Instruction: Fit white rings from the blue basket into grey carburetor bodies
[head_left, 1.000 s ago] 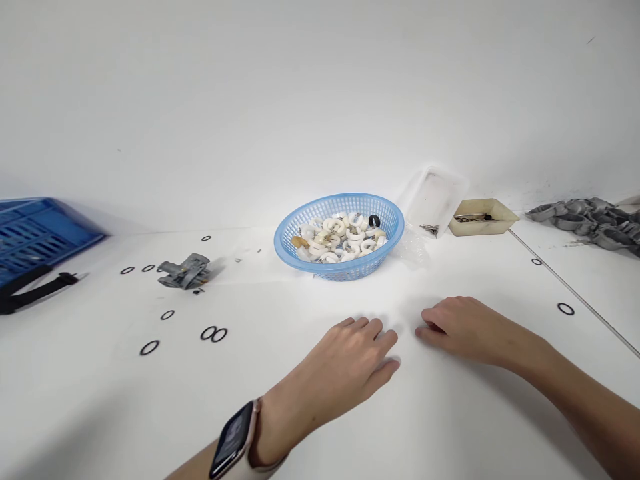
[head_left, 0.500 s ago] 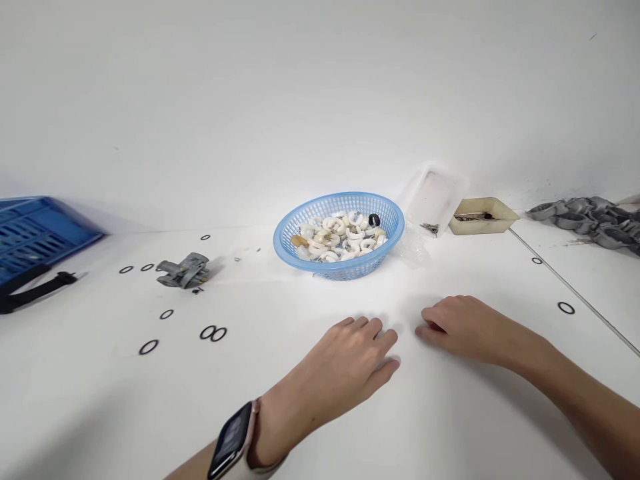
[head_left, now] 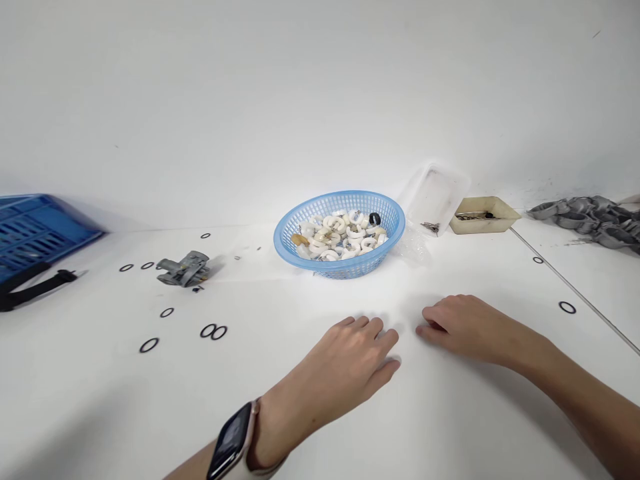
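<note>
My left hand (head_left: 359, 355) rests palm down on the white table, its fingers loosely bent and the thumb apart. A smartwatch (head_left: 234, 437) is on that wrist. Across a small gap to the right lies my right hand (head_left: 457, 327), loosely curled, with some space between thumb and forefinger. Nothing shows in either hand, though the palms are hidden. Beyond them stands a blue plastic basket (head_left: 389, 251) holding many white ring-shaped pieces (head_left: 334, 225), plus a black one (head_left: 374, 219) and a brownish one (head_left: 299, 240).
A grey metal carburetor-like part (head_left: 184, 269) sits on the left among several black rubber rings (head_left: 149, 345). A blue crate (head_left: 45, 230) is at far left. Behind right are a translucent tray (head_left: 436, 193), a cream tray (head_left: 487, 227) with small metal pieces, and grey metal castings (head_left: 590, 219).
</note>
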